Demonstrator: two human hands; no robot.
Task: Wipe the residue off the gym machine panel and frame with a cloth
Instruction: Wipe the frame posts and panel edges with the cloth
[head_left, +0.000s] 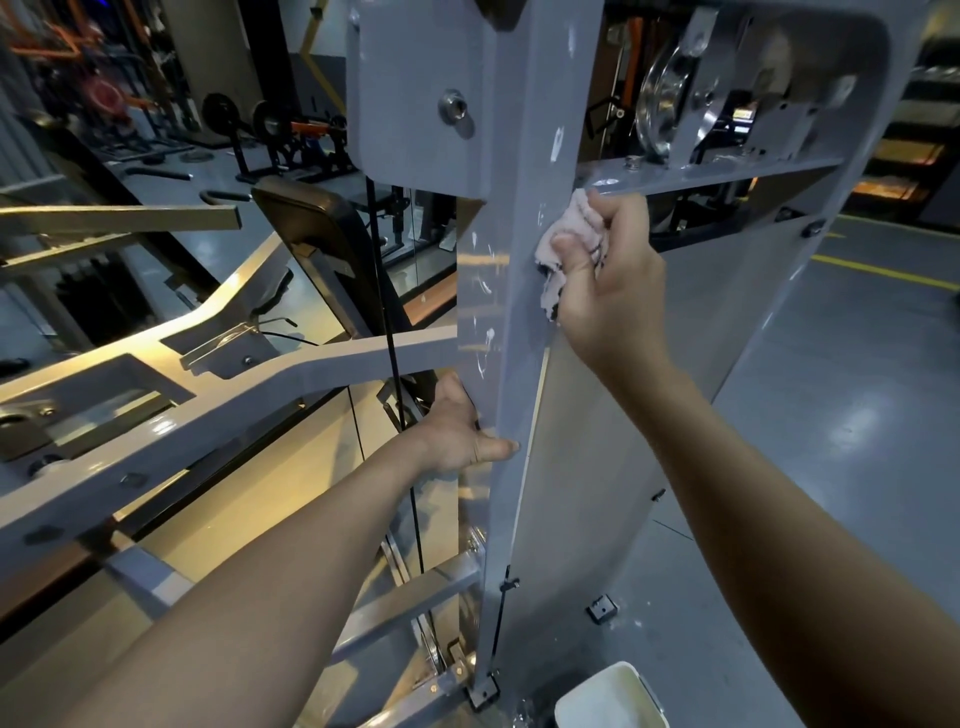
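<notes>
Setting: gym hall with a glossy grey floor (857, 389) marked by yellow lines; other machines stand well behind on the left.
Frame upright (519, 208): tall grey painted steel post, smooth and shiny, flat-faced with crisp edges. White flecks of residue (557, 143) dot it above and below the cloth.
Panel (649, 415): pale flat sheet with rounded corners, fixed just beside the post on its right; matte, pinned by small dark fasteners.
Cloth (566, 244): pale pink rag, soft and crumpled into a wad, pressed on the post's right-hand face just under a horizontal grey plate.
Right hand (608, 270): fingers curled round the cloth, thumb laid over it. Bunching it likely gives a firmer pad for rubbing dried spots.
Left hand (457, 431): lower down, clamped on the post's left edge, thumb across the front face, fingers hidden behind. Judged a brace against the push of the rubbing.
Hands: 2, well apart, each clamped on its own thing.
Cable (384, 291): thin black line running down left of the post, near the left hand; whether they touch cannot be told.
Pulley (662, 98): bright metal wheel behind the panel's top opening.
Tub (608, 696): white, rounded-square, on the floor near the machine's foot; contents unclear.
Progress: flecks show on the post, so the wiping is judged unfinished.
</notes>
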